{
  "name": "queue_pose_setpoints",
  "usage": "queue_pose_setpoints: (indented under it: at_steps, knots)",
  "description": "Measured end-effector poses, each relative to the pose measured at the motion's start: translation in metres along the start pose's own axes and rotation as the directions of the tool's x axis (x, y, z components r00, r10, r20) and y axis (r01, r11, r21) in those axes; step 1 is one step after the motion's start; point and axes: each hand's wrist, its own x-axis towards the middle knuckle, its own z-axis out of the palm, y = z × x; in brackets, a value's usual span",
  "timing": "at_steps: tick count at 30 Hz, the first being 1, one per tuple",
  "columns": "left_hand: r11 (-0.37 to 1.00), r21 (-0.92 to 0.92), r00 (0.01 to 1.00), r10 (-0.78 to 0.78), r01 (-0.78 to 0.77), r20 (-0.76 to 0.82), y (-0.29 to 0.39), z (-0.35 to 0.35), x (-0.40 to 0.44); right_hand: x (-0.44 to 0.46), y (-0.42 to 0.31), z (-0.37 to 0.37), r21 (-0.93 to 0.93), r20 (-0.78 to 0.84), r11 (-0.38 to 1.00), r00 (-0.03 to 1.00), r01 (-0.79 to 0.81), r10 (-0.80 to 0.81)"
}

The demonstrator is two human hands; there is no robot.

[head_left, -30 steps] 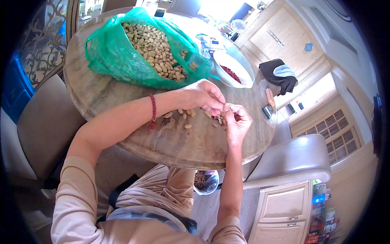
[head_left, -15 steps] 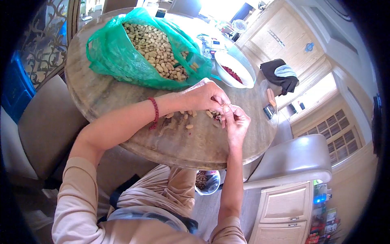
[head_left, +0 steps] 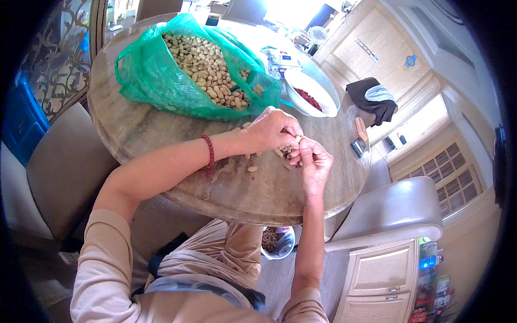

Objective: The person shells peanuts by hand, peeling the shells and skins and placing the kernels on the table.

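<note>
My left hand, below a wrist with a red bead bracelet, and my right hand meet over the table. A peanut is pinched between the fingertips of both hands, its pale shell just showing. Loose peanuts lie under and beside the hands, some hidden by them. Beyond my left hand a green plastic bag lies open, full of unshelled peanuts. Past the hands, a white bowl holds dark red kernels.
The round table has its near edge over my lap. On the floor below stands a bin with shells in it. A grey chair is to the right, another chair to the left. Dark cloth hangs beyond the table.
The fingertips have shifted slightly, and more of the pale peanut shell shows between them. The bag and bowl stay in place.
</note>
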Motion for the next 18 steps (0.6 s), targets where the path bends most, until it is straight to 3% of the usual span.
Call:
queue_pose_setpoints:
  at_steps: [5,10,12,13,15,18]
  knots:
    - [0.999,0.034,1.000,-0.001,0.002,-0.017,0.005,0.001,0.000,0.000,0.001,0.001,0.047,-0.007,0.999,1.000,0.010,-0.009]
    - [0.999,0.035,0.999,-0.018,0.017,0.031,0.001,0.005,-0.004,0.001,-0.001,0.000,0.017,-0.015,0.991,0.991,-0.130,0.131]
    - [0.959,-0.178,0.974,-0.208,0.222,0.093,-0.002,0.005,-0.004,0.002,0.000,0.001,0.049,-0.028,0.990,0.990,-0.135,0.137]
    - [0.959,-0.177,0.974,-0.207,0.222,0.096,-0.004,0.005,-0.004,0.002,0.000,0.002,0.081,-0.037,0.987,0.989,-0.141,0.145]
    - [0.860,-0.354,0.930,-0.345,0.368,0.130,-0.006,0.006,-0.004,0.002,0.006,0.002,0.110,-0.047,0.983,0.987,-0.149,0.155]
    - [0.809,-0.414,0.906,-0.405,0.418,0.122,-0.008,0.007,-0.005,0.003,0.010,0.002,0.148,-0.065,0.974,0.981,-0.174,0.185]
